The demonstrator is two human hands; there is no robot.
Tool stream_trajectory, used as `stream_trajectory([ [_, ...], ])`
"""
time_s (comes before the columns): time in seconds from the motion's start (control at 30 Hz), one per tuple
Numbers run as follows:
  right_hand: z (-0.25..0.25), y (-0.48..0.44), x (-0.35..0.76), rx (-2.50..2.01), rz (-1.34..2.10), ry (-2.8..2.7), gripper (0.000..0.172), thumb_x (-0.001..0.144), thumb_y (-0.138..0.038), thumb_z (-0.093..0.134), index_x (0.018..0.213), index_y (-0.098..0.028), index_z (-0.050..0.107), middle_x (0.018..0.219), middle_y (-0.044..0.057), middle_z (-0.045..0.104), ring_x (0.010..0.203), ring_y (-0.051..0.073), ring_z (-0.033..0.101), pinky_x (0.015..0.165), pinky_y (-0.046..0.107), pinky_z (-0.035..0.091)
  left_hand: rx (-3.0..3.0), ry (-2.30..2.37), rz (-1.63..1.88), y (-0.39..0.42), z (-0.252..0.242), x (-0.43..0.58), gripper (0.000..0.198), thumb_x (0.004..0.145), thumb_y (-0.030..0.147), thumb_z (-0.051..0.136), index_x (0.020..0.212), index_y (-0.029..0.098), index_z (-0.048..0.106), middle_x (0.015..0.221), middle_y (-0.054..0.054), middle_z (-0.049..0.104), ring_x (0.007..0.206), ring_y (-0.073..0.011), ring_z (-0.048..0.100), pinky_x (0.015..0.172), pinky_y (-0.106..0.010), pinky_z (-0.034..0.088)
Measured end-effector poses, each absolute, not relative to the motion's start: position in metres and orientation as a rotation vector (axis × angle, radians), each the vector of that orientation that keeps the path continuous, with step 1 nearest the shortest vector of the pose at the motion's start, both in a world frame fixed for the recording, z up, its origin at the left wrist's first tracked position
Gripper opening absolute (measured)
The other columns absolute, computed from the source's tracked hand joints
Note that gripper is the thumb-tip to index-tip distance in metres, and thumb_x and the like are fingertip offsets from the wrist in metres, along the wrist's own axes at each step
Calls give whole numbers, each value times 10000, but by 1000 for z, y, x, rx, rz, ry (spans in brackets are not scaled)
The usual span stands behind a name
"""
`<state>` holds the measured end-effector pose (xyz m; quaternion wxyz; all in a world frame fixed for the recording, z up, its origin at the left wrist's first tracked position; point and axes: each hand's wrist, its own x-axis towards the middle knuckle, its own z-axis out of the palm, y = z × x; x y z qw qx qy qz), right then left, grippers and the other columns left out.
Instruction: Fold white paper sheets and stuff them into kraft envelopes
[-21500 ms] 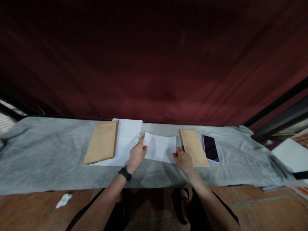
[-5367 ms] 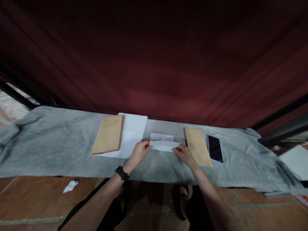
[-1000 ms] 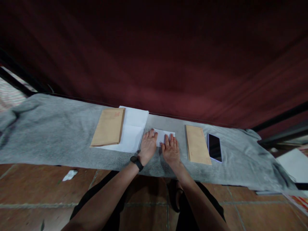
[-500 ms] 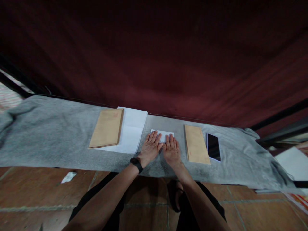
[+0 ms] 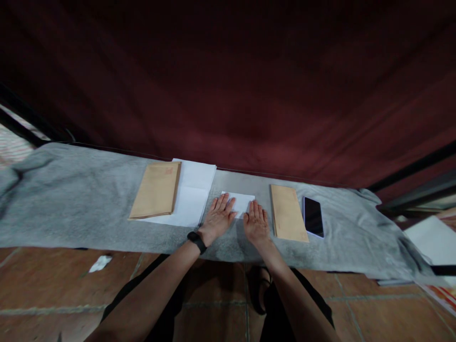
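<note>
A small folded white paper (image 5: pixel 241 202) lies on the grey cloth (image 5: pixel 71 199) in front of me. My left hand (image 5: pixel 218 218), with a black band on its wrist, lies flat on the paper's left end, fingers stretched out. Flat on the paper's right end rests my right hand (image 5: pixel 256 223), its fingers likewise spread. Both hands hold nothing. Most of the paper's near edge is hidden under them.
A brown envelope stack (image 5: pixel 156 190) lies on white sheets (image 5: pixel 195 183) at the left. Another brown envelope (image 5: pixel 288 219) and a dark phone (image 5: pixel 313 216) lie at the right. A dark red curtain (image 5: pixel 228 85) hangs behind. A paper scrap (image 5: pixel 100 263) is on the tiled floor.
My two flat hands have slid a little apart along the folded paper, showing more of it between them. Earlier the paper was larger and I was folding it.
</note>
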<state>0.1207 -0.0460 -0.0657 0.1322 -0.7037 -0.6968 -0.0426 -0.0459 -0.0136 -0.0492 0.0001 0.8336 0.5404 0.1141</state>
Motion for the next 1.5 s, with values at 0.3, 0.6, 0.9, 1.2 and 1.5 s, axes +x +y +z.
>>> stream_trajectory([
  [0.3,-73,-51,127,-2005,-207,-1942,525,1020,-252,350,1512,-76,397,1533,168,449,1402,289,441,1155,461,310,2613,1753,331,-21,-46,-44,533,1029,384,338,1520,187,402,1609,-123,337,1496,-267,292,1222,-463,225],
  [0.6,-67,-50,129,-1974,-175,-1920,523,999,-227,334,1485,-65,442,1497,168,499,1367,296,478,1127,453,329,2595,1856,377,-38,-46,-46,517,1033,331,314,1497,136,432,1583,-138,375,1487,-252,315,1225,-453,240],
  [0.9,-47,-52,138,-2043,148,-1983,565,982,-235,342,1521,-70,382,1577,159,379,1436,303,389,1168,469,276,2849,1432,305,-55,-32,-47,462,1050,374,340,1486,267,445,1576,-54,413,1475,-189,340,1220,-445,237],
  [1.2,-38,-57,149,-2055,184,-2004,565,986,-237,356,1526,-74,371,1591,167,353,1452,298,364,1178,463,265,2925,1362,206,-71,-26,-43,491,1044,406,374,1512,258,396,1595,-83,377,1484,-186,318,1222,-412,195],
  [1.5,-42,-63,131,-1594,280,-2395,539,1047,-335,253,1545,-151,348,1627,84,295,1500,184,276,1226,389,228,2924,1352,176,-73,-32,-36,453,1022,321,406,1402,100,516,1511,-156,485,1456,-218,374,1217,-411,225],
])
